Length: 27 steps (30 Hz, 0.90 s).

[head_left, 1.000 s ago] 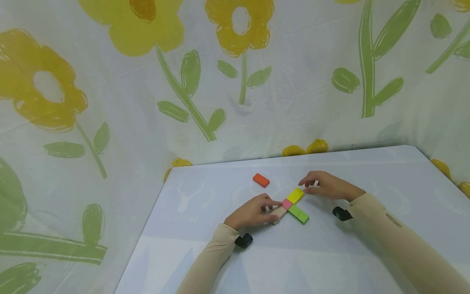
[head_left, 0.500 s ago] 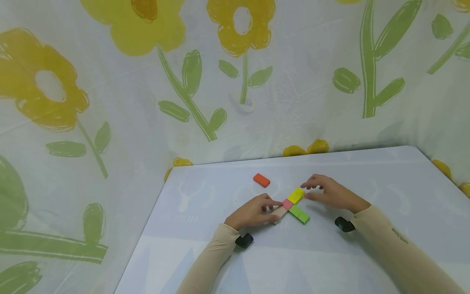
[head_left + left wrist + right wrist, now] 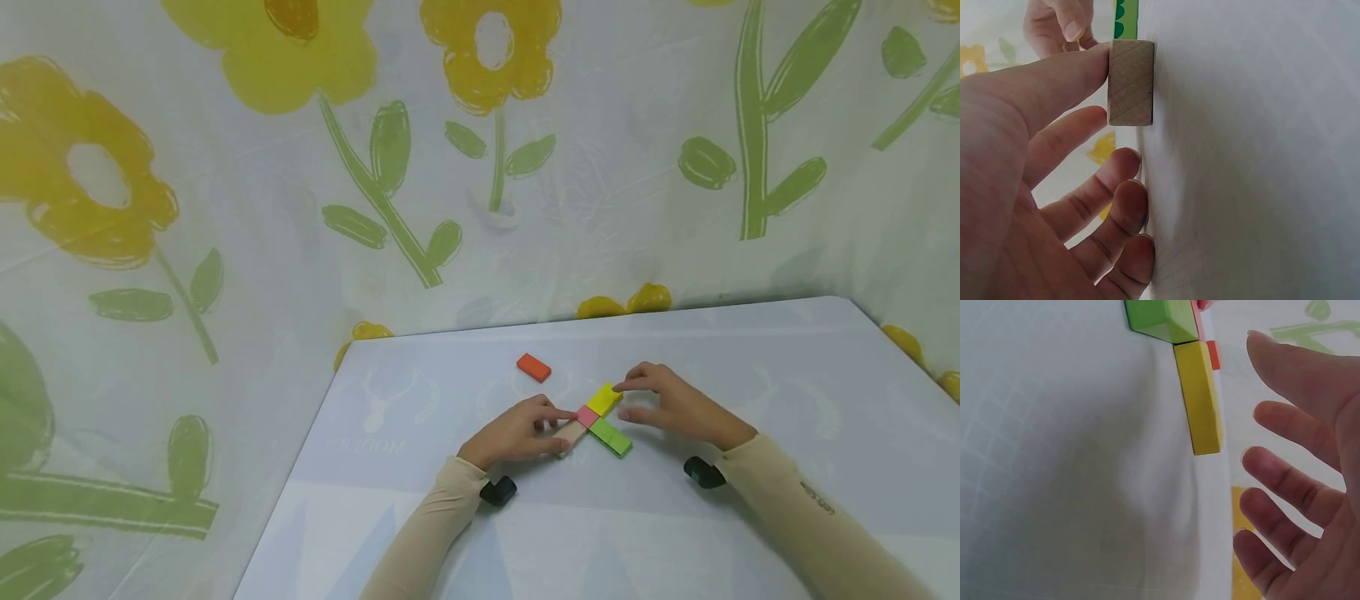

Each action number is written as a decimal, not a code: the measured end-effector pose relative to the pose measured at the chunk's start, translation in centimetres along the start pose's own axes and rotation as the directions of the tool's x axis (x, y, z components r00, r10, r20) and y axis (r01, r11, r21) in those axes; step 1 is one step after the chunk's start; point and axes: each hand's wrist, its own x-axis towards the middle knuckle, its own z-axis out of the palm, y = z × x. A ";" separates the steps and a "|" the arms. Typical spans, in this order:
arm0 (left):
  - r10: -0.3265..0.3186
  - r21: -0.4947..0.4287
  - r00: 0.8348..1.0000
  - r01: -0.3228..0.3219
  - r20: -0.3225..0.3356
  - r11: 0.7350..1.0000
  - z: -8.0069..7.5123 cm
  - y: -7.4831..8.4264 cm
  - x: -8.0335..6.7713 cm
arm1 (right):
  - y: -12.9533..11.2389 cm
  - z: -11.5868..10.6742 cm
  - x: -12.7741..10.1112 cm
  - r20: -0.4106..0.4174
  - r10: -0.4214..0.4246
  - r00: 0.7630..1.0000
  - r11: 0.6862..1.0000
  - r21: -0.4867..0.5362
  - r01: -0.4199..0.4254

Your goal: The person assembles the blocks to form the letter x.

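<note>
Flat toy blocks lie joined on the table: a pink block (image 3: 587,417) in the middle, a yellow block (image 3: 604,400) towards the far right, a green block (image 3: 611,437) towards the near right, and a plain wooden block (image 3: 572,435) towards the near left. My left hand (image 3: 513,433) rests its thumb and index finger on top of the wooden and pink pieces. Its other fingers touch the tabletop in the left wrist view. Over the outer end of the yellow block (image 3: 1200,400) hovers my right hand (image 3: 1310,469), fingers spread, holding nothing.
An orange-red block (image 3: 534,367) lies apart, behind the joined blocks. The white patterned table (image 3: 420,392) ends at a flowered curtain (image 3: 600,208) at the back and left. Each wrist carries a small black camera (image 3: 498,492).
My right hand has shifted slightly nearer and lower, its index finger now stretched towards the yellow block's end. The left hand and all the blocks stay put.
</note>
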 end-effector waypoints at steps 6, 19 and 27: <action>0.000 -0.006 1.000 0.001 0.003 1.000 0.0 0.0 0.0 | 0.1 0.4 -0.5 0.013 0.044 0.999 0.999 0.012 -0.044; 0.014 0.001 1.000 -0.014 -0.001 1.000 -0.1 0.1 0.0 | 0.0 1.2 -0.8 0.011 0.057 0.998 0.998 0.025 -0.058; 0.009 -0.004 1.000 -0.009 -0.001 1.000 0.0 0.0 -0.1 | 0.1 1.4 -0.9 0.022 0.076 0.997 0.997 0.026 -0.077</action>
